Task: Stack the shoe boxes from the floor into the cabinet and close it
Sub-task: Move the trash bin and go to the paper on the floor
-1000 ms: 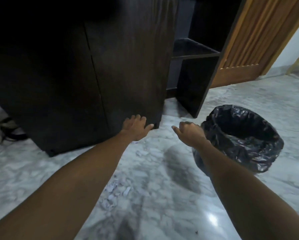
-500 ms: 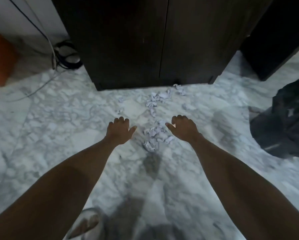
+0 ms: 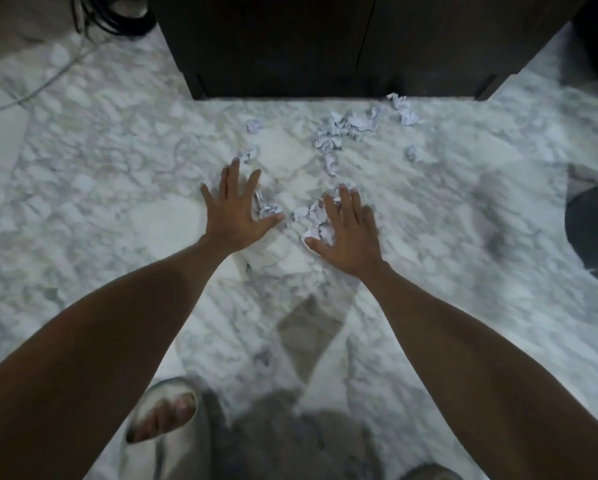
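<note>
The dark wooden cabinet (image 3: pixel 342 46) stands at the top of the view with both doors shut. No shoe box is in view. Several crumpled scraps of white paper (image 3: pixel 346 128) lie scattered on the marble floor in front of it. My left hand (image 3: pixel 236 213) reaches down with fingers spread, palm down, over scraps near its fingertips. My right hand (image 3: pixel 349 233) is also spread flat, palm down, over a small heap of paper scraps (image 3: pixel 313 216). Neither hand grips anything.
A black bin bag (image 3: pixel 592 233) sits at the right edge. Cables (image 3: pixel 113 19) trail on the floor at the top left. My foot in a white sandal (image 3: pixel 162 417) shows at the bottom.
The view has tilted from the cabinet front down to the floor. Both hands have dropped lower and uncurled, with fingers now spread over the paper scraps.
</note>
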